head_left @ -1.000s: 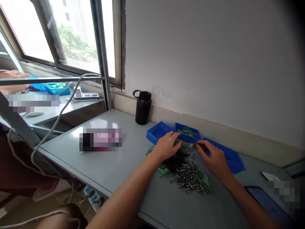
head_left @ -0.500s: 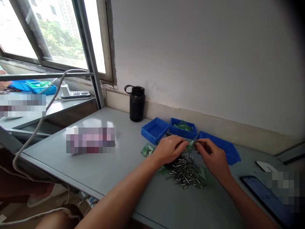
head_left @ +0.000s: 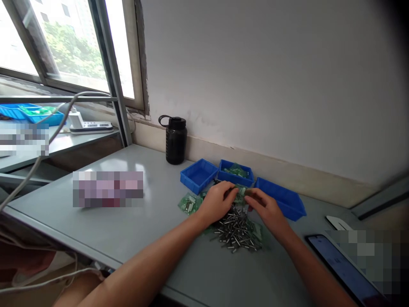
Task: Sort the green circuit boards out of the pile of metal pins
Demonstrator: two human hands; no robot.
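My left hand (head_left: 220,198) is closed on a small green plastic bag (head_left: 240,194), its thumb and fingers at the bag's left edge. My right hand (head_left: 263,204) is at the bag's right side, with thumb and index finger a little apart; whether it touches the bag is unclear. Just below both hands lies a pile of short metal pins (head_left: 238,232) on the grey table. Another green bag (head_left: 189,204) with small parts rests left of my left hand. More green plastic shows at the pile's right edge.
Three blue trays stand behind my hands: a left one (head_left: 194,187), a middle one (head_left: 223,175) holding green bags, and a right one (head_left: 300,215). A black bottle (head_left: 176,143) is by the wall. A phone (head_left: 345,268) lies at the right. A cable hangs at the left.
The whole view has shifted slightly, so things appear further left. My right thumb and fingers have parted somewhat beside the green bag. My left hand still holds the bag.
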